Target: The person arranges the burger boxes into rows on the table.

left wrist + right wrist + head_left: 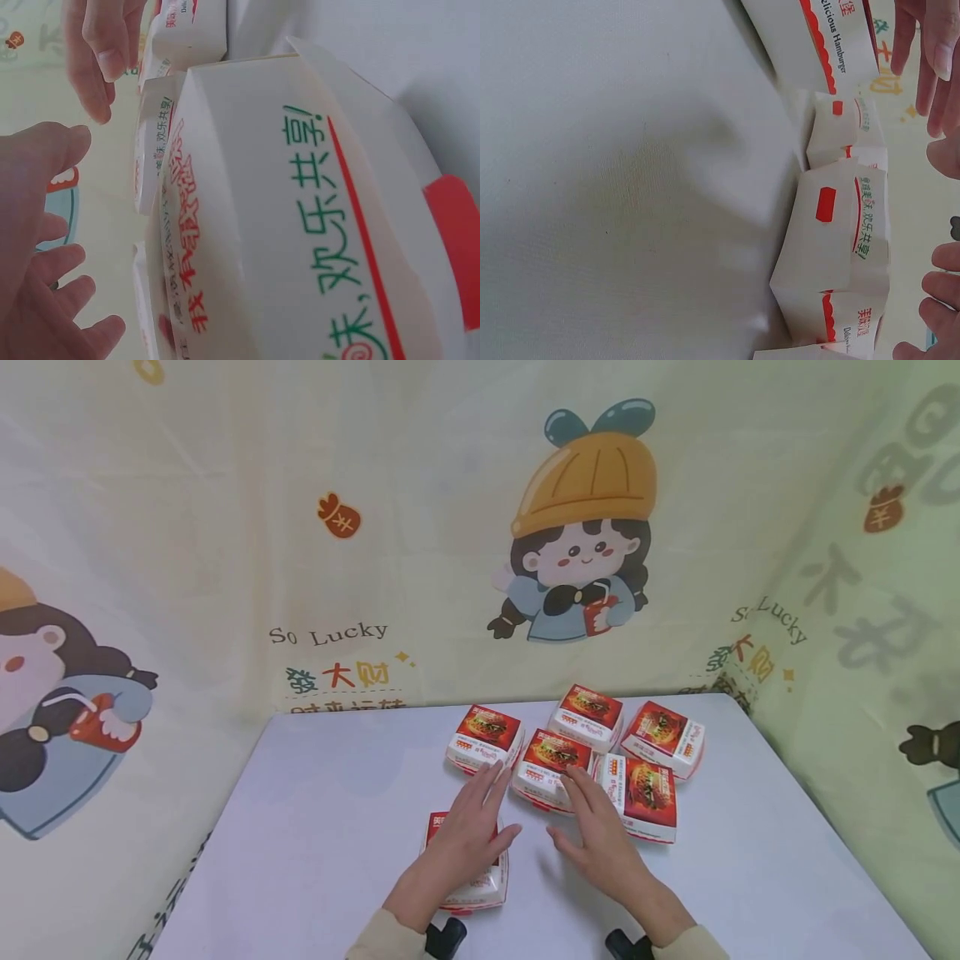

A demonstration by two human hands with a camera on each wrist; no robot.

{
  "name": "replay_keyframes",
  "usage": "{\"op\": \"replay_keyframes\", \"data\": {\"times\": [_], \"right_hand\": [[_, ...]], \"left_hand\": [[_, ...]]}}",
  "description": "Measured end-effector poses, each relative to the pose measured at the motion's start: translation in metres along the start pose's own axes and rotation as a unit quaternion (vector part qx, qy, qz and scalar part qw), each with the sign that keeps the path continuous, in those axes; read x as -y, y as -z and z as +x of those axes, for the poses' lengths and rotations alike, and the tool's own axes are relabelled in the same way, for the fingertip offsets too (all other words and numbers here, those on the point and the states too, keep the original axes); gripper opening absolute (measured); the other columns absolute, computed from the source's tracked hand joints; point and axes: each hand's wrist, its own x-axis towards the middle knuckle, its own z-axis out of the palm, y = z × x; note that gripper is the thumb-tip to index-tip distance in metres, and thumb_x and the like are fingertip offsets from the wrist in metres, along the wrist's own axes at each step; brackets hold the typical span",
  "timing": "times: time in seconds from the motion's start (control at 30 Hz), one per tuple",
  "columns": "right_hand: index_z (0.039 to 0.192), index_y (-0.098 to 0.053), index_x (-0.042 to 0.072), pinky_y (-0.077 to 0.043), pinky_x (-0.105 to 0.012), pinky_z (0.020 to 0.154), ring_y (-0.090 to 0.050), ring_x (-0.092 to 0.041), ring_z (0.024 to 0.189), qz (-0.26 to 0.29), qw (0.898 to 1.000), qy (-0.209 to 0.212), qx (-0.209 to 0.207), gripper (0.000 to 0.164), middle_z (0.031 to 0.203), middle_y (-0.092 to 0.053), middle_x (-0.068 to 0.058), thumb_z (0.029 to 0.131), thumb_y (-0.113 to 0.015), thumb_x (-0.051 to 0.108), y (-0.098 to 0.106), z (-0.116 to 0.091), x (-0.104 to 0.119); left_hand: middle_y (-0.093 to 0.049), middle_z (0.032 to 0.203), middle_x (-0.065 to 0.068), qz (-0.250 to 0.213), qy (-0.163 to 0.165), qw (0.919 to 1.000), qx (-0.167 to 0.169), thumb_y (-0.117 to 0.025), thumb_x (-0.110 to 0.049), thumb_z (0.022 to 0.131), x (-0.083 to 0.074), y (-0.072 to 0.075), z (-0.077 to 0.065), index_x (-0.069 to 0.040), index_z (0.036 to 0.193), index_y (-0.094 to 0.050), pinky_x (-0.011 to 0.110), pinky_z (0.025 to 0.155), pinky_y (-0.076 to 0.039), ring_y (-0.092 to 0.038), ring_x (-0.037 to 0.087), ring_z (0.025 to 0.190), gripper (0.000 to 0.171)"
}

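Several red-and-white hamburger boxes, all closed, are on the white table. One hamburger box point(483, 893) lies near me, partly hidden under my left hand point(463, 843). That hand is held above it with fingers extended and thumb apart, as the left wrist view also shows. Its fingertips overlap the lower edge of the box at the group's left point(487, 735). My right hand point(603, 843), fingers extended, is by the middle box point(551, 764) and the front right box point(641, 802); whether it touches them I cannot tell. Neither hand holds anything.
Behind these stand a back box point(588, 710) and a back right box point(663, 735), close to the rear edge of the table point(337, 760). A printed cloth backdrop point(435, 527) with cartoon figures hangs behind and at both sides.
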Motion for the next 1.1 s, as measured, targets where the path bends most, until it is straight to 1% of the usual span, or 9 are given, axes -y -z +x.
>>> {"op": "replay_keyframes", "data": {"times": [0.2, 0.3, 0.43, 0.53, 0.63, 0.73, 0.9, 1.03, 1.1], "right_hand": [[0.146, -0.043, 0.002, -0.04, -0.057, 0.111, -0.036, -0.033, 0.143, 0.001, 1.0, 0.012, -0.013, 0.08, 0.155, -0.038, -0.016, 0.081, -0.082, 0.028, 0.0, 0.001, -0.001], [0.147, -0.043, 0.002, -0.04, -0.057, 0.111, -0.036, -0.034, 0.144, -0.001, 1.0, 0.011, -0.013, 0.081, 0.155, -0.038, -0.016, 0.081, -0.082, 0.027, 0.0, 0.002, -0.001], [0.147, -0.042, 0.0, -0.039, -0.058, 0.111, -0.036, -0.035, 0.143, -0.004, 1.0, 0.009, -0.016, 0.083, 0.155, -0.038, -0.017, 0.079, -0.084, 0.025, 0.001, 0.003, -0.002], [0.146, -0.043, -0.001, -0.04, -0.058, 0.111, -0.037, -0.036, 0.142, -0.011, 0.999, 0.017, -0.03, 0.084, 0.154, -0.039, -0.018, 0.077, -0.085, 0.024, 0.0, 0.004, -0.003], [0.144, -0.045, -0.003, -0.04, -0.058, 0.11, -0.039, -0.037, 0.141, -0.019, 0.998, 0.028, -0.045, 0.084, 0.153, -0.041, -0.019, 0.075, -0.087, 0.023, -0.002, 0.005, -0.005], [0.143, -0.045, -0.003, -0.041, -0.057, 0.109, -0.039, -0.037, 0.141, -0.024, 0.998, 0.034, -0.051, 0.084, 0.153, -0.041, -0.019, 0.075, -0.087, 0.023, -0.004, 0.006, -0.006], [0.144, -0.045, -0.002, -0.043, -0.057, 0.108, -0.039, -0.035, 0.141, -0.027, 0.998, 0.031, -0.043, 0.086, 0.153, -0.041, -0.019, 0.074, -0.087, 0.024, -0.005, 0.01, -0.007], [0.146, -0.043, -0.001, -0.042, -0.057, 0.108, -0.037, -0.036, 0.143, -0.023, 0.999, 0.013, -0.023, 0.088, 0.155, -0.039, -0.019, 0.074, -0.088, 0.024, -0.006, 0.013, -0.007], [0.147, -0.042, -0.001, -0.042, -0.057, 0.108, -0.035, -0.037, 0.144, -0.023, 1.0, 0.003, -0.011, 0.089, 0.156, -0.037, -0.019, 0.074, -0.087, 0.025, -0.006, 0.015, -0.006]], "left_hand": [[-0.021, 0.166, 0.005, -0.008, 0.003, 1.0, 0.002, -0.069, -0.04, 0.092, -0.001, -0.001, 0.002, -0.013, 0.158, -0.021, 0.05, 0.12, -0.032, -0.018, 0.027, 0.153, 0.086], [-0.019, 0.166, 0.003, -0.005, 0.005, 0.9999, 0.009, -0.067, -0.041, 0.093, -0.002, -0.001, 0.003, -0.016, 0.159, -0.018, 0.049, 0.121, -0.03, -0.016, 0.026, 0.154, 0.086], [-0.018, 0.167, 0.002, -0.001, -0.002, 1.0, 0.008, -0.067, -0.041, 0.093, -0.004, -0.003, 0.007, -0.019, 0.16, -0.014, 0.049, 0.121, -0.029, -0.016, 0.025, 0.154, 0.088], [-0.02, 0.166, 0.003, 0.002, -0.007, 1.0, 0.004, -0.068, -0.04, 0.092, -0.006, -0.004, 0.01, -0.016, 0.16, -0.016, 0.05, 0.121, -0.03, -0.017, 0.026, 0.154, 0.089], [-0.02, 0.166, 0.003, 0.01, -0.007, 0.9999, 0.008, -0.068, -0.041, 0.092, -0.007, -0.004, 0.013, -0.013, 0.159, -0.019, 0.05, 0.121, -0.029, -0.017, 0.027, 0.154, 0.087], [-0.021, 0.166, 0.004, 0.02, -0.006, 0.9997, 0.013, -0.068, -0.041, 0.092, -0.009, -0.003, 0.016, -0.012, 0.159, -0.021, 0.048, 0.121, -0.029, -0.017, 0.027, 0.154, 0.087], [-0.022, 0.166, 0.005, 0.033, -0.002, 0.9992, 0.021, -0.07, -0.04, 0.091, -0.013, -0.004, 0.022, -0.012, 0.159, -0.02, 0.047, 0.121, -0.03, -0.017, 0.026, 0.154, 0.089], [-0.021, 0.166, 0.004, 0.042, -0.004, 0.9987, 0.029, -0.071, -0.039, 0.09, -0.017, -0.004, 0.028, -0.013, 0.159, -0.021, 0.048, 0.121, -0.029, -0.017, 0.026, 0.154, 0.088], [-0.021, 0.166, 0.006, 0.052, -0.011, 0.9981, 0.03, -0.071, -0.038, 0.091, -0.018, -0.005, 0.032, -0.012, 0.158, -0.023, 0.047, 0.121, -0.03, -0.018, 0.026, 0.154, 0.087]]}}
